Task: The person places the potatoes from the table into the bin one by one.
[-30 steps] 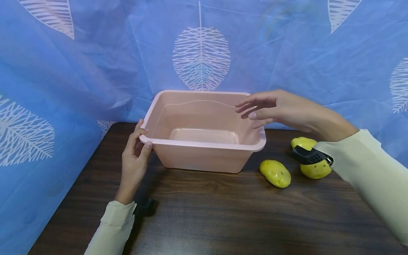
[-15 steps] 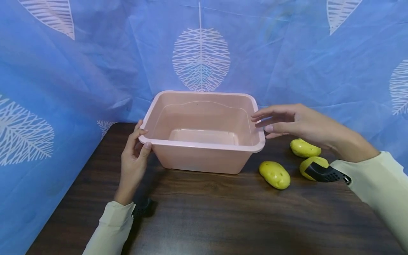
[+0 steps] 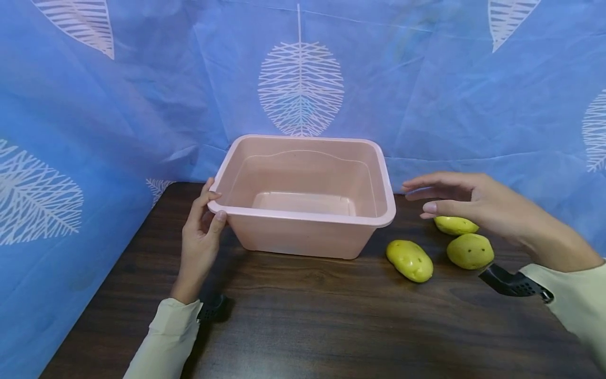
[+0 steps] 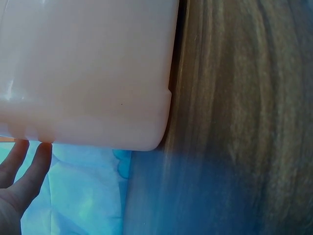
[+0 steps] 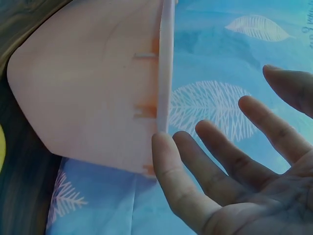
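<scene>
A pink plastic basin stands upright on the table, with nothing visible inside it. At its front left corner my left hand grips the rim, the thumb in front and the fingers on the left side; in the left wrist view, fingertips touch the wall. My right hand hangs in the air right of the basin, its fingers spread and holding nothing. Near and below it lie a front potato, a right potato and a back potato, all yellow with dark spots. The right hand partly covers the back one.
The dark wooden table carries everything. A blue cloth with white leaf prints hangs behind the basin and along the left side. Each wrist wears a black strap.
My right hand has moved from over the basin's right rim rightward and down, away from the basin. More of the right potato shows. The left hand and basin have stayed in place.
</scene>
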`<state>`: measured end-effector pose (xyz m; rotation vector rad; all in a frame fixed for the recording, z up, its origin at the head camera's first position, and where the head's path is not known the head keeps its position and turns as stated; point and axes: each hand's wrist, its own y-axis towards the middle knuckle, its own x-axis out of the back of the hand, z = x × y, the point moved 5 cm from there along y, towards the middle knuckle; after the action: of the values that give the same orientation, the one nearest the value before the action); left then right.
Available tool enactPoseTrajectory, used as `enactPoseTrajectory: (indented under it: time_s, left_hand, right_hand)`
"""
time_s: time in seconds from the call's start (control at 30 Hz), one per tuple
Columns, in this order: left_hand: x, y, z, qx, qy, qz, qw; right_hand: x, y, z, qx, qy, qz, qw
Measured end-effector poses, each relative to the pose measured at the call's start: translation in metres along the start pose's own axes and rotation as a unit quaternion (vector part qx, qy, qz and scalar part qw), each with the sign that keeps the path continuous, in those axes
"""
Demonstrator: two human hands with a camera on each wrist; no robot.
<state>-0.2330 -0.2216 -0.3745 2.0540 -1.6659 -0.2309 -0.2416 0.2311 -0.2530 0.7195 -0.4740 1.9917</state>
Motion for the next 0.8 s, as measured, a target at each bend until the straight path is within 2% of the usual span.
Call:
enactPoseTrajectory:
  time_s: [0.2, 0.43, 0.6, 0.8]
  left_hand:
    - [-0.002, 0.0, -0.001, 0.006, 0.005, -0.002, 1.0]
    - [0.004, -0.001, -0.002, 0.004, 0.018, -0.008, 0.9998]
    - [0.003, 0.0, -0.002, 0.001, 0.005, -0.005, 1.0]
    - [-0.001, 0.0, -0.003, -0.006, -0.003, 0.006, 1.0]
  right_hand:
    - [0.001, -0.017, -0.021, 0.0, -0.024, -0.027, 0.9994]
    - [-0.006, -0.021, -0.034, -0.027, -0.075, -0.046, 0.9957]
    - [-0.016, -0.021, -0.039, -0.031, -0.08, -0.053, 0.9949]
    - [-0.03, -0.027, -0.048, -0.031, -0.057, -0.073, 0.9952]
